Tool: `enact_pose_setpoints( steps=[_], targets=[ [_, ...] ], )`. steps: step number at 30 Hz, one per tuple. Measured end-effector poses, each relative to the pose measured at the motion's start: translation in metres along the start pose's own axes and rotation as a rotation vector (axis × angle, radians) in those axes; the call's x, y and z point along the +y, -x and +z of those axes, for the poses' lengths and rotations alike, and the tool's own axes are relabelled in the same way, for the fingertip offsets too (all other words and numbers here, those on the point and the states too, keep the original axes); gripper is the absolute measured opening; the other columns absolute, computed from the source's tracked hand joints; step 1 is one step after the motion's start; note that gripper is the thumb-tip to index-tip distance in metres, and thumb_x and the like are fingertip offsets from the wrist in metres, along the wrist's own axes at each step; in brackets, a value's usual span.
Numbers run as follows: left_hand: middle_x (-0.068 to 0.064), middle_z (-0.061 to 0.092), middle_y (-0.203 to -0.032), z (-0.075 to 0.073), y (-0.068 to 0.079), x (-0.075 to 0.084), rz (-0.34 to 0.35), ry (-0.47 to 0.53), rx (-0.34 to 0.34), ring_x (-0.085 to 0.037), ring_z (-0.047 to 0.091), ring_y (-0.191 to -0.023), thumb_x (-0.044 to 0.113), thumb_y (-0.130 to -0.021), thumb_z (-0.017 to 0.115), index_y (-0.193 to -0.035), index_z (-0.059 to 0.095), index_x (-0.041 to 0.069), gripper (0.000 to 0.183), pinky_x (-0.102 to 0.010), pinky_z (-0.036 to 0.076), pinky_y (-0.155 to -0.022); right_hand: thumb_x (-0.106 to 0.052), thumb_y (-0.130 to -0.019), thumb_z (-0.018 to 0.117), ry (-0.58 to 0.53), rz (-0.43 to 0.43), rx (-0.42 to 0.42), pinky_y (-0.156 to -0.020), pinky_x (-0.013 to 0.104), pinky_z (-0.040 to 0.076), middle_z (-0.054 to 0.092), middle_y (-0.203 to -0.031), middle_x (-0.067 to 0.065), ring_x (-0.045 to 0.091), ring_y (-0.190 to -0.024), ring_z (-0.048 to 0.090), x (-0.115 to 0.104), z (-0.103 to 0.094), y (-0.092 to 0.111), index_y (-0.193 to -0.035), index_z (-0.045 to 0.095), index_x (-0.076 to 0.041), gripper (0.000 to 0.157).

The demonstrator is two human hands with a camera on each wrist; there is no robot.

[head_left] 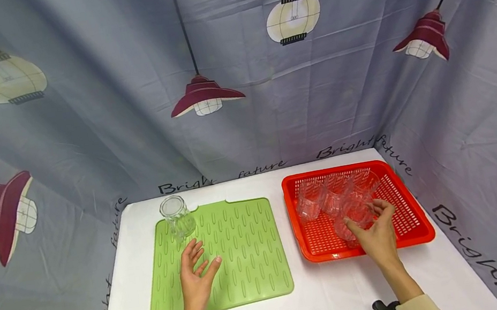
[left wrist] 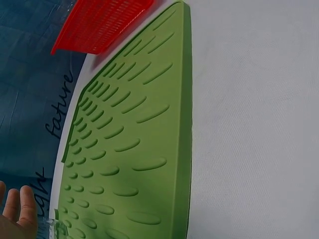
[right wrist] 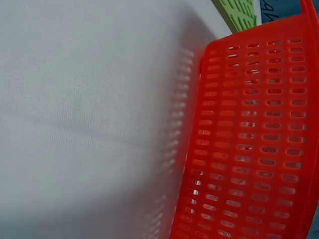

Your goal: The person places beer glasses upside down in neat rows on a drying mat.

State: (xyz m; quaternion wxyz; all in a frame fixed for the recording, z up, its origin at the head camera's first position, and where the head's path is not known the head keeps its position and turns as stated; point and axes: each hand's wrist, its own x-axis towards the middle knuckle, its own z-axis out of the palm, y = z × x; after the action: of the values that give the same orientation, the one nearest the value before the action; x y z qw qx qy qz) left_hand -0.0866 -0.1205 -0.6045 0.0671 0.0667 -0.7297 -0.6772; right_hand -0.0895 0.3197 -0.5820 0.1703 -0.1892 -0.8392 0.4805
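Note:
On the far left corner of a green drying mat (head_left: pixel 240 254) stands a clear drinking glass (head_left: pixel 177 217), apparently upside down. My left hand (head_left: pixel 194 277) hovers over the mat's left part, fingers spread and holding nothing; its fingertips also show in the left wrist view at the lower left. At the red basket (head_left: pixel 320 257), my right hand (head_left: pixel 380 231) grips a clear glass (head_left: pixel 355 214) between thumb and fingers, inside the rim. More clear glasses (head_left: pixel 311 199) lie along the basket's back. In the right wrist view, the basket wall hides the hand and its glass.
A white-covered table (head_left: pixel 329 294) carries the mat on the left and the basket on the right, with a gap between them. Grey printed curtains (head_left: pixel 254 127) hang close behind the table and at both sides.

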Motion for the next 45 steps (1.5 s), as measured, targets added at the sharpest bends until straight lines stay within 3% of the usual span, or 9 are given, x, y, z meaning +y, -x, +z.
enact_pose_setpoints(
  steps=[16,32,36,40,45],
  targets=[
    [0.0,0.057,-0.155,0.0,0.001,0.0,-0.007,0.008,0.0,-0.005,0.054,-0.137,0.009,-0.09,0.087,-0.16,0.046,0.023,0.082,-0.028,0.056,-0.112,-0.02,-0.087,0.092,-0.015,-0.027,0.045,-0.123,0.065,0.04,0.048,-0.151,0.022,0.039,-0.146,0.046,0.002,-0.005,0.003,-0.153,0.031,-0.006,0.091],
    [0.0,0.057,-0.156,0.0,0.0,0.001,-0.001,0.0,0.0,-0.005,0.053,-0.138,0.009,-0.09,0.087,-0.16,0.046,0.023,0.082,-0.03,0.056,-0.113,-0.02,-0.085,0.092,0.009,-0.044,0.079,-0.12,0.061,0.042,0.052,-0.15,0.02,0.038,-0.142,0.049,-0.017,-0.016,0.008,-0.153,0.035,-0.006,0.09],
    [0.001,0.056,-0.156,-0.001,0.0,0.001,-0.001,0.003,-0.005,-0.006,0.052,-0.138,0.01,-0.091,0.087,-0.16,0.045,0.024,0.082,-0.028,0.056,-0.113,-0.02,-0.083,0.093,0.002,-0.057,0.093,-0.117,0.04,0.044,0.052,-0.151,0.017,0.035,-0.14,0.05,-0.024,-0.018,0.01,-0.154,0.036,-0.009,0.092],
    [0.001,0.055,-0.156,-0.001,0.001,0.0,-0.001,0.006,-0.009,-0.006,0.052,-0.139,0.011,-0.092,0.087,-0.16,0.045,0.024,0.081,-0.027,0.056,-0.113,-0.017,-0.081,0.094,-0.011,-0.104,0.116,-0.101,0.017,0.039,0.055,-0.148,0.014,0.026,-0.132,0.052,-0.033,-0.019,0.012,-0.153,0.039,-0.009,0.091],
    [0.0,0.056,-0.156,-0.001,0.001,0.0,0.0,0.009,-0.009,-0.006,0.052,-0.139,0.01,-0.092,0.087,-0.16,0.045,0.024,0.081,-0.028,0.056,-0.113,-0.015,-0.081,0.094,-0.04,-0.137,0.119,-0.098,0.012,0.037,0.057,-0.145,0.01,0.013,-0.126,0.05,-0.048,-0.02,0.017,-0.152,0.041,-0.009,0.089]
  ],
)
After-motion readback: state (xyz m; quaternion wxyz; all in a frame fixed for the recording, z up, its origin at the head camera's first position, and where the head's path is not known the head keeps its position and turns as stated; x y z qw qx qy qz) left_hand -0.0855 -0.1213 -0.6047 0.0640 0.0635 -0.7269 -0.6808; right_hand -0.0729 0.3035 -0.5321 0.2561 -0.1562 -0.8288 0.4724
